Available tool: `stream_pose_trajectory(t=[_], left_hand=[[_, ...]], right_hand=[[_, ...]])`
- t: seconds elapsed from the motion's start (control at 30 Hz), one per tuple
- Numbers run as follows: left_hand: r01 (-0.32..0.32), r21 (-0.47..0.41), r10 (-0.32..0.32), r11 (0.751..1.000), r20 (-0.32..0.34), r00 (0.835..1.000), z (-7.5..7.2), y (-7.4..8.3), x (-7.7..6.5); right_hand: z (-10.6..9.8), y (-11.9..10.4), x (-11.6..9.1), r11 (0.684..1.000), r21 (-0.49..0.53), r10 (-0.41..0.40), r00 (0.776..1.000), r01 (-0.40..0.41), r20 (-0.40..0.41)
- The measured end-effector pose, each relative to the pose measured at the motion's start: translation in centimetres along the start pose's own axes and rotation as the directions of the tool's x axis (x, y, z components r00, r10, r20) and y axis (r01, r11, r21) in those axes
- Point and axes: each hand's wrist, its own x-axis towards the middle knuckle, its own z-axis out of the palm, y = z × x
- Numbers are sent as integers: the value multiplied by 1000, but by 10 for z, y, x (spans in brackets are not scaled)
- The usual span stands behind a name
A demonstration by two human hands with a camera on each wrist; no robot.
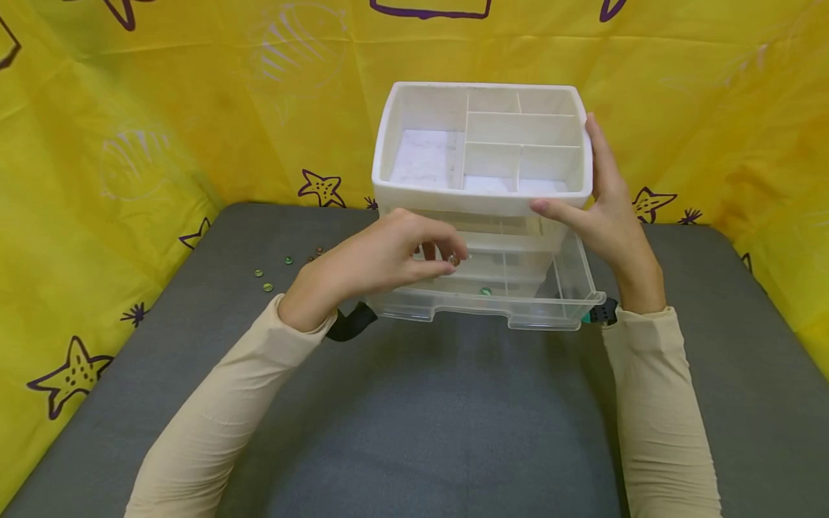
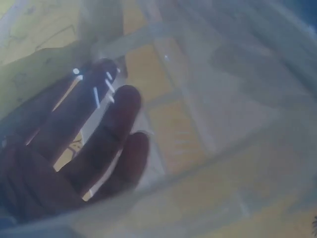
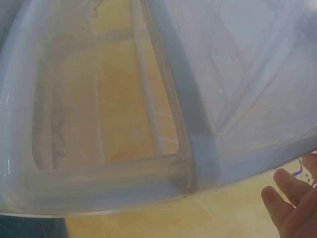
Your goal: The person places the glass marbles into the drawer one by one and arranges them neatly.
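A white plastic drawer unit (image 1: 440,193) with a divided top tray stands on the grey table. Its lowest clear drawer (image 1: 476,307) is pulled out toward me, and a green glass marble (image 1: 486,291) shows inside. Over this drawer my left hand (image 1: 382,252) pinches a small brownish marble (image 1: 454,260) between thumb and fingertips. In the left wrist view the fingers (image 2: 126,114) appear dark behind hazy clear plastic. My right hand (image 1: 612,205) grips the tray's right side, thumb on the front rim; its fingers (image 3: 290,196) appear low in the right wrist view.
Green marbles (image 1: 268,287) and brown marbles (image 1: 320,251) lie loose on the table (image 1: 414,417) left of the unit, several in all. A yellow cloth (image 1: 194,93) with sea-creature drawings hangs behind and at both sides.
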Motion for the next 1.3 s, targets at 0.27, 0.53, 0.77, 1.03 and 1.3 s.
stream_pose_trajectory(t=[0.27, 0.53, 0.77, 1.03, 1.3], left_hand=[[75, 19, -77, 997, 129, 989, -1, 3, 5], [139, 31, -142, 990, 219, 965, -2, 5, 8], [156, 26, -158, 987, 254, 954, -3, 5, 9], [160, 29, -162, 987, 269, 949, -4, 6, 10], [166, 42, -171, 985, 250, 953, -3, 5, 9]], right_hand=[[0, 0, 0, 1000, 5, -9, 1000, 9, 2], [0, -1, 0, 1000, -1, 2, 1000, -2, 2], [0, -2, 0, 1000, -15, 16, 1000, -16, 3], [0, 0, 0, 1000, -16, 8, 1000, -8, 1], [0, 0, 0, 1000, -17, 5, 1000, -5, -1]])
